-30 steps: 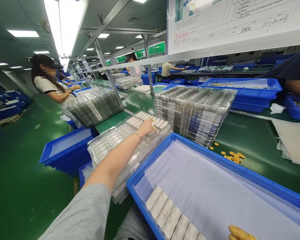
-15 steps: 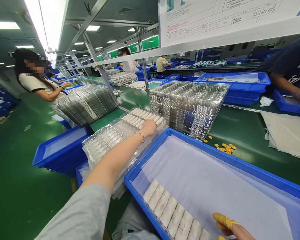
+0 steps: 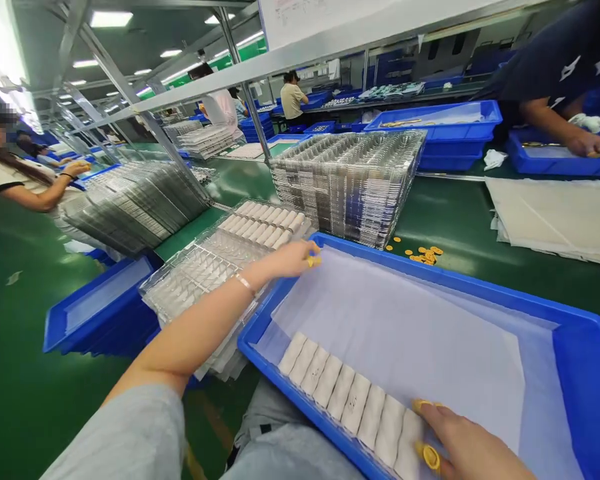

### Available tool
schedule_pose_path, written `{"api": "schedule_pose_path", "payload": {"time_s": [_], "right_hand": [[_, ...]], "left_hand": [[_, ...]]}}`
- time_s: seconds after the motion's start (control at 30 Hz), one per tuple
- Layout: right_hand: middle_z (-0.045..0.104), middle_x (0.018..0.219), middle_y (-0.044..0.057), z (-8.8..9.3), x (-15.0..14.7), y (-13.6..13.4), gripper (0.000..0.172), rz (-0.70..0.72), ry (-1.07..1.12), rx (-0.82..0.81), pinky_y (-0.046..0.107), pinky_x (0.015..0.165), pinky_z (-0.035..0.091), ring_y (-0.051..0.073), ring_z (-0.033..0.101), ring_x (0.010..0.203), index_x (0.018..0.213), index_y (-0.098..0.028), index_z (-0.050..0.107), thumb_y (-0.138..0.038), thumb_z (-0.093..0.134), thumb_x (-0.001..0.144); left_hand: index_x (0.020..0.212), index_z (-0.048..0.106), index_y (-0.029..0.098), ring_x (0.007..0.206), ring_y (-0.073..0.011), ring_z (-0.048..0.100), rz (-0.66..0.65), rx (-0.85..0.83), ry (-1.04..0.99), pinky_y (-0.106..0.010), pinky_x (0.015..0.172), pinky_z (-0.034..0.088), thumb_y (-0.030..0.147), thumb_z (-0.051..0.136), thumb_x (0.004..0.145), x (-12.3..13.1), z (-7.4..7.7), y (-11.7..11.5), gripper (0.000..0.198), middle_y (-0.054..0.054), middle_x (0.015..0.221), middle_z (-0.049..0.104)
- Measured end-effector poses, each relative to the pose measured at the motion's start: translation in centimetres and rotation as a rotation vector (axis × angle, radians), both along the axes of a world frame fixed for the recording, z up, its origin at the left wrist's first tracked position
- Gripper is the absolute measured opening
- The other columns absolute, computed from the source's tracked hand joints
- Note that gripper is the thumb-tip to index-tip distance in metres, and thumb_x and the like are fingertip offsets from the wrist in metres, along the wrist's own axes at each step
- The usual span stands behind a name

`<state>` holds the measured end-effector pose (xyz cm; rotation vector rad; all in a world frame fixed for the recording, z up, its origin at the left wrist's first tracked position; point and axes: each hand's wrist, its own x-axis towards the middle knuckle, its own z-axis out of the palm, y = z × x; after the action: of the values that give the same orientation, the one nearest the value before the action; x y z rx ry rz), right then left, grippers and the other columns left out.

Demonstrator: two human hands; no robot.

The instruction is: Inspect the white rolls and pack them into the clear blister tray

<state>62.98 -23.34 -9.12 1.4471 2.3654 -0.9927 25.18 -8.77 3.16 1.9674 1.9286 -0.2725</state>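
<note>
My left hand (image 3: 300, 259), with yellow cots on its fingertips, hovers over the near-left corner of a blue tray (image 3: 485, 283). Its fingers are bent, slightly apart, and no item shows between them. In the blue tray, a row of white wrapped rolls (image 3: 353, 403), some with dark marks, lies along the near side on a white sheet. At the row's right end my right hand (image 3: 460, 440), also in yellow cots, has thumb and finger spread beside the last roll. Left of the tray, a clear plastic tray (image 3: 200, 267) bears more white rolls (image 3: 263, 223) in its far part.
A tall stack of clear plastic trays (image 3: 345, 187) stands behind the blue tray. Loose yellow finger cots (image 3: 427, 255) lie on the green bench (image 3: 460, 220). White sheets (image 3: 555, 217) are at right, where a co-worker's hand (image 3: 587, 142) works at another blue tray. Stacked blue trays (image 3: 100, 307) stand at left.
My left hand has come away from the rolls in the clear tray to the blue tray's corner. The right hand has moved to the row's end. The view has shifted right.
</note>
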Motion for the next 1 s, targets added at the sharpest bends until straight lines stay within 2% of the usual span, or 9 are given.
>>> {"api": "schedule_pose_path", "payload": {"time_s": [0.17, 0.3, 0.37, 0.43, 0.53, 0.67, 0.77, 0.87, 1.0], "right_hand": [[0.081, 0.115, 0.023, 3.1, -2.4, -0.1, 0.045, -0.021, -0.116, -0.134, 0.049, 0.085, 0.059, 0.044, 0.078, 0.111, 0.132, -0.009, 0.069, -0.001, 0.053, 0.091], [0.08, 0.09, 0.017, 4.7, -2.8, 0.3, 0.021, -0.037, -0.019, -0.128, 0.039, 0.067, 0.048, 0.039, 0.077, 0.086, 0.096, -0.015, 0.069, -0.001, 0.056, 0.086], [0.074, 0.081, 0.01, 5.3, -2.6, 0.5, 0.019, -0.063, 0.035, -0.111, 0.034, 0.062, 0.041, 0.031, 0.071, 0.077, 0.077, -0.022, 0.056, -0.007, 0.058, 0.089], [0.067, 0.077, 0.005, 5.9, -2.2, 0.8, 0.025, -0.136, 0.127, -0.106, 0.032, 0.06, 0.04, 0.025, 0.064, 0.072, 0.074, -0.025, 0.046, -0.014, 0.057, 0.093], [0.062, 0.077, 0.001, 6.5, -1.5, 1.4, 0.024, -0.34, 0.56, -0.161, 0.032, 0.064, 0.048, 0.02, 0.06, 0.072, 0.079, -0.024, 0.049, -0.032, 0.062, 0.097], [0.066, 0.092, 0.004, 6.9, -1.1, 1.7, 0.043, -0.585, 1.086, -0.358, 0.031, 0.066, 0.058, 0.02, 0.067, 0.08, 0.095, -0.022, 0.059, -0.059, 0.08, 0.091], [0.066, 0.102, 0.004, 7.0, -1.1, 1.5, 0.047, -0.67, 1.26, -0.51, 0.032, 0.064, 0.065, 0.02, 0.07, 0.083, 0.103, -0.023, 0.061, -0.06, 0.086, 0.088], [0.064, 0.109, 0.003, 6.8, -0.9, 1.3, 0.046, -0.699, 1.388, -0.525, 0.036, 0.066, 0.07, 0.021, 0.071, 0.091, 0.108, -0.025, 0.06, -0.053, 0.09, 0.087], [0.068, 0.113, 0.004, 6.7, -0.5, 1.4, 0.048, -0.758, 1.421, -0.497, 0.035, 0.072, 0.069, 0.021, 0.073, 0.092, 0.108, -0.025, 0.057, -0.051, 0.092, 0.086]], "left_hand": [[0.106, 0.073, 0.021, 0.097, -0.0366, 0.076, -0.16, -0.334, -0.017, -0.042, 0.085, 0.057, 0.027, 0.085, 0.068, 3.0, -4.0, -7.3, 0.04, -0.013, 0.098, 0.081], [0.101, 0.066, 0.02, 0.103, -0.0406, 0.075, -0.123, -0.35, -0.004, -0.045, 0.087, 0.056, 0.027, 0.08, 0.07, 2.3, -6.2, -9.8, 0.034, -0.018, 0.103, 0.079], [0.096, 0.061, 0.021, 0.102, -0.0395, 0.074, -0.091, -0.328, -0.032, -0.043, 0.085, 0.056, 0.028, 0.079, 0.071, 1.4, -6.6, -10.4, 0.032, -0.016, 0.1, 0.077], [0.092, 0.055, 0.023, 0.095, -0.0373, 0.074, -0.052, -0.293, -0.075, -0.042, 0.081, 0.055, 0.026, 0.075, 0.073, 0.5, -6.7, -10.9, 0.028, -0.012, 0.091, 0.074], [0.095, 0.046, 0.025, 0.087, -0.0298, 0.071, 0.0, -0.198, -0.164, -0.04, 0.079, 0.054, 0.025, 0.062, 0.085, 0.0, -6.1, -11.2, 0.019, -0.006, 0.088, 0.067], [0.101, 0.039, 0.026, 0.092, -0.0195, 0.069, 0.027, -0.121, -0.718, -0.034, 0.08, 0.057, 0.033, 0.051, 0.1, 2.0, -4.4, -10.4, 0.013, -0.002, 0.099, 0.059], [0.105, 0.041, 0.025, 0.085, -0.017, 0.071, 0.042, -0.367, -1.342, -0.033, 0.074, 0.06, 0.044, 0.069, 0.097, 6.1, -3.2, -9.5, 0.034, 0.001, 0.099, 0.058], [0.106, 0.042, 0.025, 0.081, -0.0148, 0.072, -0.015, -0.584, -1.582, -0.035, 0.075, 0.063, 0.043, 0.079, 0.092, 10.8, -2.8, -8.9, 0.043, 0.002, 0.102, 0.059], [0.11, 0.04, 0.028, 0.073, -0.0118, 0.069, -0.101, -0.59, -1.753, -0.028, 0.065, 0.062, 0.033, 0.081, 0.091, 14.9, -3.6, -8.3, 0.046, 0.003, 0.101, 0.061]]}}
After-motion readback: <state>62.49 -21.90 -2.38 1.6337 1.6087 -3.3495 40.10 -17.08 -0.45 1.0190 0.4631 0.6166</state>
